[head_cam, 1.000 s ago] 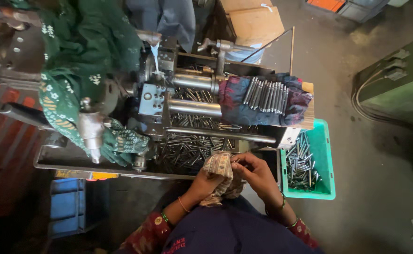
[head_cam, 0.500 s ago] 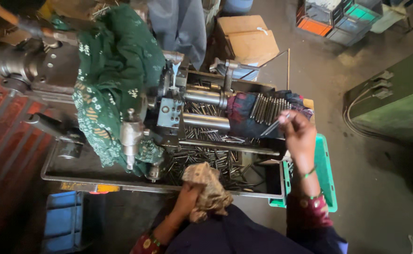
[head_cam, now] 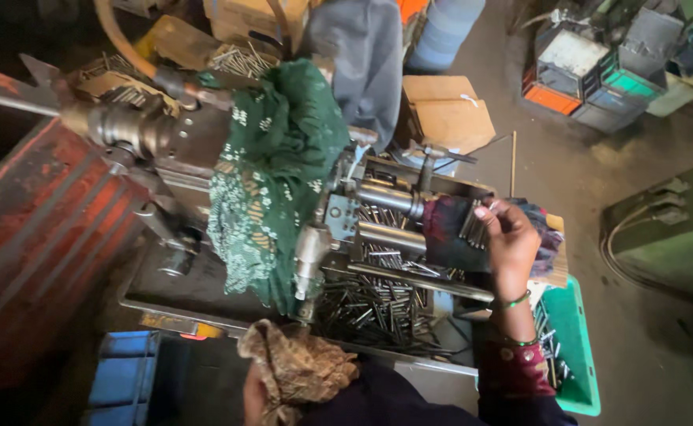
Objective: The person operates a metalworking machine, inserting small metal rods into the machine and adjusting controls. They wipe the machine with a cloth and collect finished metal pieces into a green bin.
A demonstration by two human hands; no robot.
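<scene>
The right hand (head_cam: 508,241) closed its fingers on metal rods (head_cam: 470,223) lying on a dark cloth (head_cam: 445,233) — the left hand (head_cam: 256,394) clutched a brown rag (head_cam: 299,367).

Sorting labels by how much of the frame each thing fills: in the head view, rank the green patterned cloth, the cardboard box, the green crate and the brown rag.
1. green patterned cloth
2. cardboard box
3. green crate, partly hidden
4. brown rag
The last three look close; the rag is nearest the camera, so this ranking is unsure.
</scene>
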